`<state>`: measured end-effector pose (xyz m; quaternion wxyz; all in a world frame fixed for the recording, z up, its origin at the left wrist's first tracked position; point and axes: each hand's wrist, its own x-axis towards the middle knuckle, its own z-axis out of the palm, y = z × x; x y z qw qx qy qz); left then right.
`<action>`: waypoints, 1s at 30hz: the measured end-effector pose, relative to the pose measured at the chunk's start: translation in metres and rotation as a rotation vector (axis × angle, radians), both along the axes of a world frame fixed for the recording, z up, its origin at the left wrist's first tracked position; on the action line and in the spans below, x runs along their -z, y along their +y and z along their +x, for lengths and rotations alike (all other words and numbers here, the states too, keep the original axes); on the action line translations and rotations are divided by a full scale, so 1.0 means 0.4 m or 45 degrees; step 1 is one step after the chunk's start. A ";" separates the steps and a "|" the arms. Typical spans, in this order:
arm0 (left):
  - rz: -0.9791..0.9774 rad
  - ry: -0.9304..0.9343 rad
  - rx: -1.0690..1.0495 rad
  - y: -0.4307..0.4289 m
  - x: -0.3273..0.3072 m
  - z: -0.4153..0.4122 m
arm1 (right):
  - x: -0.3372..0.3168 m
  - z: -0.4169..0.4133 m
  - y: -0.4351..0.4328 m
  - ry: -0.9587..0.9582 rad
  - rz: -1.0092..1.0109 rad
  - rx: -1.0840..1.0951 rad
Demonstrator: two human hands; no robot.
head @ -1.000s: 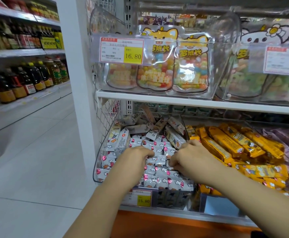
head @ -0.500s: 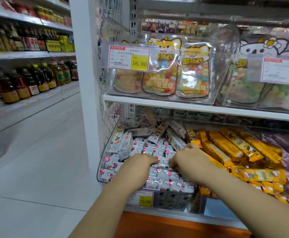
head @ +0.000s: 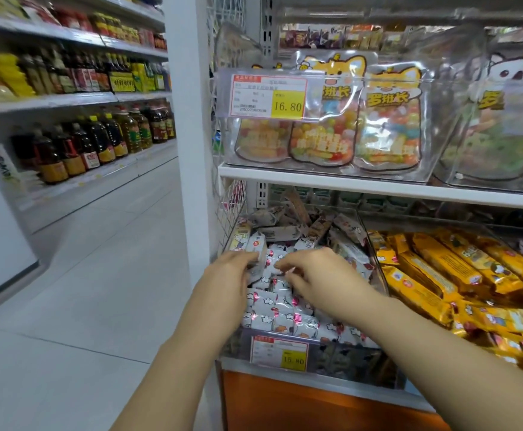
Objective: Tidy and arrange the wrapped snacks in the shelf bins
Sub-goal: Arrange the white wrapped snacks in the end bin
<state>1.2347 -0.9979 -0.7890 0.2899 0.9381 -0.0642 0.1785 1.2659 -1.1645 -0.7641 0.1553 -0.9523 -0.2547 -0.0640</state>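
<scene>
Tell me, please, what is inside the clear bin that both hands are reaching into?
The clear bin holds small white wrapped snacks, with brownish ones piled behind. The left hand and right hand hide those underneath.

Pale tiled floor, white shelving (bottled oils) left of aisle.

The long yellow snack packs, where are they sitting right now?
In the head view, the yellow snack packs fill the lower-shelf bin on the right, beside the bin of small white wrapped snacks where the right hand is working.
</scene>
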 end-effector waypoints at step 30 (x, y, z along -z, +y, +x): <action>-0.192 -0.340 0.335 -0.032 0.030 -0.008 | -0.011 0.035 -0.014 0.763 1.413 0.242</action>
